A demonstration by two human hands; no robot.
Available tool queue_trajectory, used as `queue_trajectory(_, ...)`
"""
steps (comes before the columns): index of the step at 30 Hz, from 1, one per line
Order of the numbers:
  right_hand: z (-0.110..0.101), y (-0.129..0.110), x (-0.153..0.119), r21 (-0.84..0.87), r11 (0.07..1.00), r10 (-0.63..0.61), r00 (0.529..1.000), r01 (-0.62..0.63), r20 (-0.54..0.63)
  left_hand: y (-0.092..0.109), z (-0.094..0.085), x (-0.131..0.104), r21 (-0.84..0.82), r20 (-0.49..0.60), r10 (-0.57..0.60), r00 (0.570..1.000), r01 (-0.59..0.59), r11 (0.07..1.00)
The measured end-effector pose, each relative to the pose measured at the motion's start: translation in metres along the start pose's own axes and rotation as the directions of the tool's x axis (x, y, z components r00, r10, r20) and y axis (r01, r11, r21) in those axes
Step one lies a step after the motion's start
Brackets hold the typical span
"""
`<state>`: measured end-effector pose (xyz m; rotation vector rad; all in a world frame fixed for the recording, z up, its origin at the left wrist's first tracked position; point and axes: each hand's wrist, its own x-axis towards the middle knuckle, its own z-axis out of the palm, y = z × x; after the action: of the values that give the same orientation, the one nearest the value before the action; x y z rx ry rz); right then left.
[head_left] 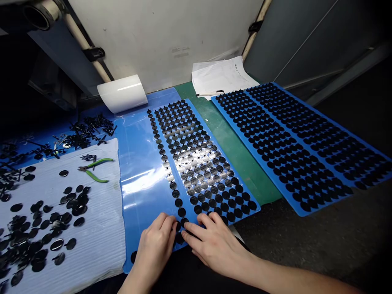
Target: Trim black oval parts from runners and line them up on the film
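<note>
Rows of black discs (203, 177) lie on a blue sheet (139, 163) under shiny clear film. At the sheet's near edge my left hand (157, 241) has its fingers pressed together beside a single column of discs; whatever they hold is hidden. My right hand (211, 241) rests with fingers spread over the near discs, its fingertips touching the bottom of that column. To the left, loose black discs (39, 228) are scattered on a pale ribbed cloth (101, 228). Green-handled cutters (94, 169) lie on the cloth's upper part.
A second blue sheet (301, 210) full of black discs is at the right, over a green surface (226, 134). Behind are a white roll (122, 94) and papers (223, 77). Black sprue pieces (82, 132) are heaped at the back left.
</note>
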<state>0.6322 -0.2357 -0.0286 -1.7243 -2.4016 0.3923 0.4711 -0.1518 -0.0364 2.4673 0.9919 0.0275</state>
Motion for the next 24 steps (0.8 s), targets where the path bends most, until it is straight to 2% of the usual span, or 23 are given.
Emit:
queue_trajectory(11, -0.001, 0.0, -0.001, -0.01, 1.0, -0.007, 1.0, 0.007, -0.005, 0.002, 0.005, 0.001, 0.11, -0.002, -0.01, 1.0, 0.01, 0.994)
queue_trajectory(13, -0.001, 0.0, 0.0, 0.012, 1.0, 0.0, 1.0, 0.0, 0.004, 0.0, 0.001, 0.001, 0.034, -0.009, -0.033, 0.999, 0.033, 0.999)
queue_trajectory(15, -0.004, 0.001, 0.001, 0.042, 0.999, 0.008, 1.0, -0.009, 0.014, -0.004, -0.005, 0.001, -0.134, -0.026, -0.111, 0.993, 0.107, 0.985)
queue_trajectory(17, -0.008, 0.001, 0.001, 0.089, 0.996, 0.011, 1.0, -0.013, 0.024, -0.008, -0.012, 0.001, -0.351, -0.009, -0.236, 0.972, 0.217, 0.911)
queue_trajectory(19, -0.014, 0.002, 0.002, 0.155, 0.987, 0.028, 0.999, -0.033, 0.03, -0.01, -0.018, -0.001, -0.553, 0.069, -0.313, 0.947, 0.298, 0.778)
queue_trajectory(22, -0.024, 0.002, 0.004, 0.272, 0.959, 0.084, 0.996, -0.084, 0.01, -0.006, -0.026, -0.003, -0.773, 0.192, -0.297, 0.935, 0.331, 0.541)
queue_trajectory(24, -0.027, 0.001, 0.007, 0.356, 0.927, 0.131, 0.991, -0.116, -0.017, -0.001, -0.029, -0.004, -0.828, 0.229, -0.267, 0.936, 0.332, 0.453)
